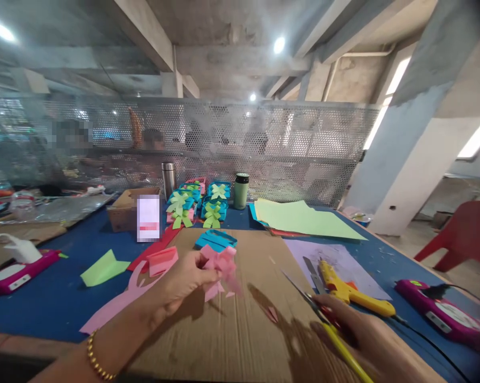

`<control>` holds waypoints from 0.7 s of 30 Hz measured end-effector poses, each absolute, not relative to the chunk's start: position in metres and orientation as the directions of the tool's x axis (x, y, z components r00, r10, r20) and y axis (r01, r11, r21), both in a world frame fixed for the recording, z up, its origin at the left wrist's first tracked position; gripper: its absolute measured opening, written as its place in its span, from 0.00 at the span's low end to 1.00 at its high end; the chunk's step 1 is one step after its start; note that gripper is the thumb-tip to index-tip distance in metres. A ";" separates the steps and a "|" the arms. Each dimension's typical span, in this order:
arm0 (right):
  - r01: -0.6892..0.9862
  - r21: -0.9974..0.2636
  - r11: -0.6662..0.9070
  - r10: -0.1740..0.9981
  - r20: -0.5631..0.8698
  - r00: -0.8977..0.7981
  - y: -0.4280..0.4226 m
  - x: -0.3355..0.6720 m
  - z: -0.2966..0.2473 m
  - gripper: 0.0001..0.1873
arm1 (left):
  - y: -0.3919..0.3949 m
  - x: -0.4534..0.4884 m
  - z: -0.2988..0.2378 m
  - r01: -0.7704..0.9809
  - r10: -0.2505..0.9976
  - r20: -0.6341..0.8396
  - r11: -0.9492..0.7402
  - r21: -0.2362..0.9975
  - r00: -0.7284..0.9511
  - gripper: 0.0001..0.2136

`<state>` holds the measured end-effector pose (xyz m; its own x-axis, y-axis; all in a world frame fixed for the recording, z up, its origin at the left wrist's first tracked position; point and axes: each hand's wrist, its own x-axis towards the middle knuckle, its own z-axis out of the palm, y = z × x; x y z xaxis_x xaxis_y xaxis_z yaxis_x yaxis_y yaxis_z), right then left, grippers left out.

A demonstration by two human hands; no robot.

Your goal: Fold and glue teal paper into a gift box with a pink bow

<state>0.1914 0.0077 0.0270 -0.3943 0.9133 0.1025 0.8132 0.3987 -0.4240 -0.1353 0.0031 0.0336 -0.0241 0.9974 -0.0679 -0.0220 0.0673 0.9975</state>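
My left hand (192, 276), with a gold bead bracelet at the wrist, pinches a cut pink paper flower (223, 264) above the brown cardboard sheet (259, 260). My right hand (355, 330) grips scissors (304, 292) with red and yellow on the handles, their tip pointing towards the flower. A grey metal blade (314, 274) shows beside them; whether it belongs to the scissors I cannot tell. Just behind the flower sits a folded blue paper piece (216, 240). Small pink scraps (271, 314) lie on the cardboard between my hands.
A yellow glue gun (344, 290) rests on purple paper (367, 271) to the right. Behind are blue and pink paper baskets with green bows (213, 213), a green tumbler (241, 191), a steel flask (168, 181) and green paper sheets (307, 218). Magenta power strips (439, 314) flank the table.
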 end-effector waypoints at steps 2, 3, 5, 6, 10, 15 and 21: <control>0.876 -0.228 0.425 0.904 0.052 -0.425 0.027 0.169 0.034 0.15 | 0.015 -0.134 0.033 -0.001 0.995 -0.093 0.094 0.996 0.026 0.10; 0.900 -0.130 0.416 0.909 0.039 -0.415 0.036 0.157 0.036 0.14 | 0.021 -0.132 0.032 0.006 0.992 -0.113 0.113 0.994 0.052 0.11; 0.922 0.038 0.384 0.922 0.025 -0.386 0.052 0.137 0.035 0.13 | 0.032 -0.128 0.029 0.019 0.984 -0.155 0.154 0.988 0.090 0.12; 0.920 0.072 0.385 0.922 0.016 -0.386 0.058 0.129 0.034 0.13 | 0.038 -0.127 0.026 0.025 0.981 -0.165 0.164 0.986 0.098 0.13; 0.901 0.140 0.410 0.911 -0.009 -0.413 0.079 0.114 0.032 0.13 | 0.054 -0.131 0.012 0.048 0.982 -0.176 0.173 0.984 0.066 0.15; 0.870 0.170 0.462 0.886 -0.051 -0.460 0.092 0.115 0.039 0.14 | 0.055 -0.142 0.003 0.034 0.988 -0.138 0.136 0.990 0.068 0.15; 0.872 0.163 0.461 0.887 -0.107 -0.449 0.095 0.116 0.054 0.12 | 0.053 -0.143 0.002 0.012 0.992 -0.101 0.101 0.995 0.079 0.14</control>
<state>0.1157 0.0951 0.0543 -0.4486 0.8873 -0.1070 0.8724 0.4607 0.1631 -0.1431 0.0531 0.0016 0.0794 0.9917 -0.1014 0.0117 0.1008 0.9948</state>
